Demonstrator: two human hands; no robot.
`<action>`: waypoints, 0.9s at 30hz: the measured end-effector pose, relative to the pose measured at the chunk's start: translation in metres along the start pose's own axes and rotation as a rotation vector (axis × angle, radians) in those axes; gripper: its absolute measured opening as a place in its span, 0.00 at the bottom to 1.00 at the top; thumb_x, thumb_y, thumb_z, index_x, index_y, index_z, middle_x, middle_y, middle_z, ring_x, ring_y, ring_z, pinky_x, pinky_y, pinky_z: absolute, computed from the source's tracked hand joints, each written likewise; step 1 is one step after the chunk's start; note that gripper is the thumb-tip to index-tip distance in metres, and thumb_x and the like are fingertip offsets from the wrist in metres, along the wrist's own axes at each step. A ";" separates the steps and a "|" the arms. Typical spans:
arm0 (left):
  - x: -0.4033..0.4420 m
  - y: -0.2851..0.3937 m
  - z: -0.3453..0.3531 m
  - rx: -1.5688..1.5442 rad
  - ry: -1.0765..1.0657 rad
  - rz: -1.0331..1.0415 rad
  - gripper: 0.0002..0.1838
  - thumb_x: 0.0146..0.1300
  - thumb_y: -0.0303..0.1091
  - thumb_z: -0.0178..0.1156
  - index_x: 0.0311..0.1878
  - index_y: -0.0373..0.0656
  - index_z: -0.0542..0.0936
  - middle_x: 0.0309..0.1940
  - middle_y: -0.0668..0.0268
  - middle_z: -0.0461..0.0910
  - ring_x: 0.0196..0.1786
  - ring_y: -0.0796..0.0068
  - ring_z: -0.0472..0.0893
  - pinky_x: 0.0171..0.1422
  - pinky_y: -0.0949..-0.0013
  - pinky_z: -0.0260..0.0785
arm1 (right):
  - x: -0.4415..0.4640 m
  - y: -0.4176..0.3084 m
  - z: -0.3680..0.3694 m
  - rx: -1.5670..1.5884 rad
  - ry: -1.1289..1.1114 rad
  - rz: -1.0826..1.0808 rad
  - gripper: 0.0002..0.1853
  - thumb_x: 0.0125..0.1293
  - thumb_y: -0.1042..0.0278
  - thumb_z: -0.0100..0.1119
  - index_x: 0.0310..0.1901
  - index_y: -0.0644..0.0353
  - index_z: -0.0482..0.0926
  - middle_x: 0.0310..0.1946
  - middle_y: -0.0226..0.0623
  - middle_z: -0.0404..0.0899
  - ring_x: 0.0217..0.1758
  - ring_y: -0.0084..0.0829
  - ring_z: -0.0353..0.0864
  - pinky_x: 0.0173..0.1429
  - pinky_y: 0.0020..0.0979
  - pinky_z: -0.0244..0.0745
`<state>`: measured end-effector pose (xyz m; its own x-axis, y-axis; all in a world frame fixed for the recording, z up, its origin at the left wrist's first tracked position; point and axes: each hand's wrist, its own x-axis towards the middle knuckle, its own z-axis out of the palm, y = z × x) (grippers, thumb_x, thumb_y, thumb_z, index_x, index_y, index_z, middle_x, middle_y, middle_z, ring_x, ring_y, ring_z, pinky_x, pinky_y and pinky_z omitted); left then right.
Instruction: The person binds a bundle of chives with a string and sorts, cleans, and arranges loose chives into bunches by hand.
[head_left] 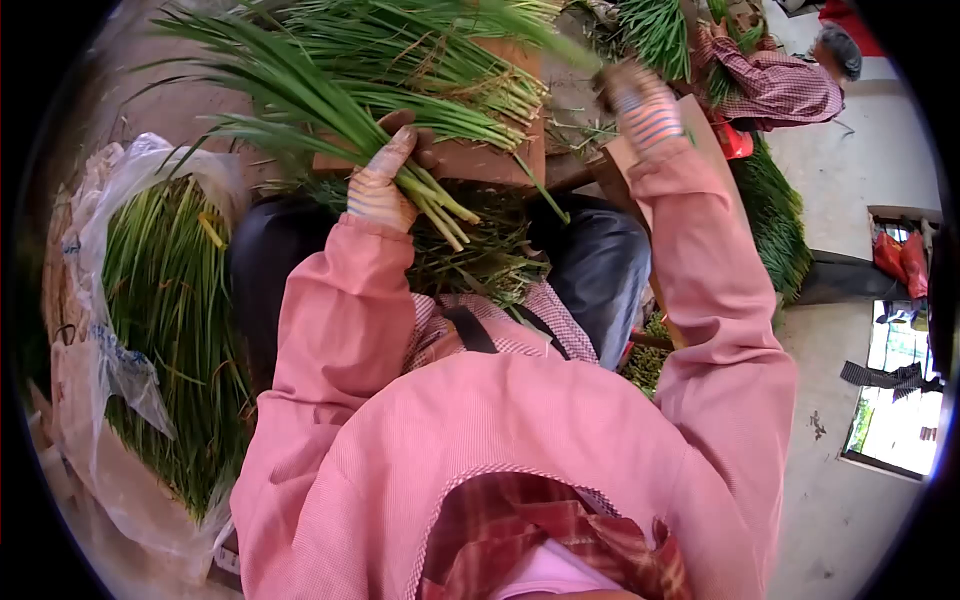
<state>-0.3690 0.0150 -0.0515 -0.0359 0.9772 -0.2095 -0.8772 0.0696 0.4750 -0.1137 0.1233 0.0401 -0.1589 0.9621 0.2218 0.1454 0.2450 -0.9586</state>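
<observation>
My left hand [388, 178], in a striped glove with a dirty palm side, is closed round a bunch of garlic chives [330, 110]. Their long flat leaves fan out to the upper left, and the pale stem ends point down to the right. Raised at the upper right, my right hand [635, 100], also in a striped glove, is closed and partly smeared by motion. A blurred green strand of chives runs from its fingers to the upper left. Between my hands lies a heap of chives [450, 75] on a brown board [528, 165], cut ends toward the right.
At my left, a clear plastic bag [85, 300] holds many packed chives [165, 300]. Leaf scraps [480, 255] lie between my knees. More bundles [780, 225] stand at the right, beside a cardboard panel [710, 165]. Another person [780, 85] in a checked shirt handles greens at the upper right.
</observation>
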 end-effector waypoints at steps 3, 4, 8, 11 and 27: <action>-0.003 -0.006 0.000 -0.040 0.126 -0.087 0.10 0.51 0.34 0.61 0.37 0.49 0.75 0.20 0.75 0.70 0.19 0.82 0.67 0.28 0.72 0.66 | -0.049 0.046 0.018 -0.203 -0.116 0.556 0.12 0.57 0.60 0.54 0.34 0.61 0.76 0.23 0.29 0.76 0.21 0.19 0.69 0.29 0.22 0.67; -0.007 -0.009 0.000 0.006 0.188 -0.083 0.08 0.51 0.35 0.62 0.35 0.48 0.75 0.18 0.76 0.68 0.18 0.82 0.66 0.27 0.72 0.65 | -0.056 0.039 0.025 -0.124 -0.151 0.639 0.11 0.58 0.61 0.54 0.34 0.62 0.75 0.22 0.29 0.75 0.20 0.18 0.68 0.27 0.20 0.65; -0.017 -0.031 -0.001 0.027 0.457 -0.257 0.08 0.47 0.34 0.65 0.28 0.49 0.74 0.19 0.73 0.69 0.19 0.78 0.67 0.28 0.69 0.66 | -0.098 0.040 0.061 0.214 -0.114 0.656 0.10 0.58 0.63 0.55 0.33 0.62 0.75 0.20 0.28 0.72 0.20 0.17 0.68 0.24 0.18 0.63; -0.019 -0.051 -0.010 0.109 0.385 -0.278 0.11 0.47 0.36 0.66 0.30 0.46 0.73 0.21 0.69 0.70 0.21 0.75 0.68 0.27 0.68 0.68 | -0.116 0.030 0.083 0.139 -0.271 0.719 0.10 0.56 0.65 0.56 0.36 0.61 0.75 0.23 0.26 0.73 0.23 0.17 0.69 0.28 0.18 0.65; -0.007 -0.048 -0.019 0.249 0.351 -0.311 0.09 0.46 0.33 0.65 0.28 0.41 0.76 0.17 0.66 0.72 0.18 0.71 0.71 0.22 0.71 0.66 | -0.105 0.072 0.116 0.427 -0.269 0.758 0.14 0.54 0.65 0.60 0.41 0.61 0.74 0.30 0.27 0.75 0.31 0.18 0.72 0.35 0.20 0.68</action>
<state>-0.3364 0.0011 -0.0893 0.0122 0.7799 -0.6258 -0.7335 0.4323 0.5245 -0.1994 0.0263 -0.0728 -0.3979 0.7740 -0.4925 -0.0617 -0.5582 -0.8274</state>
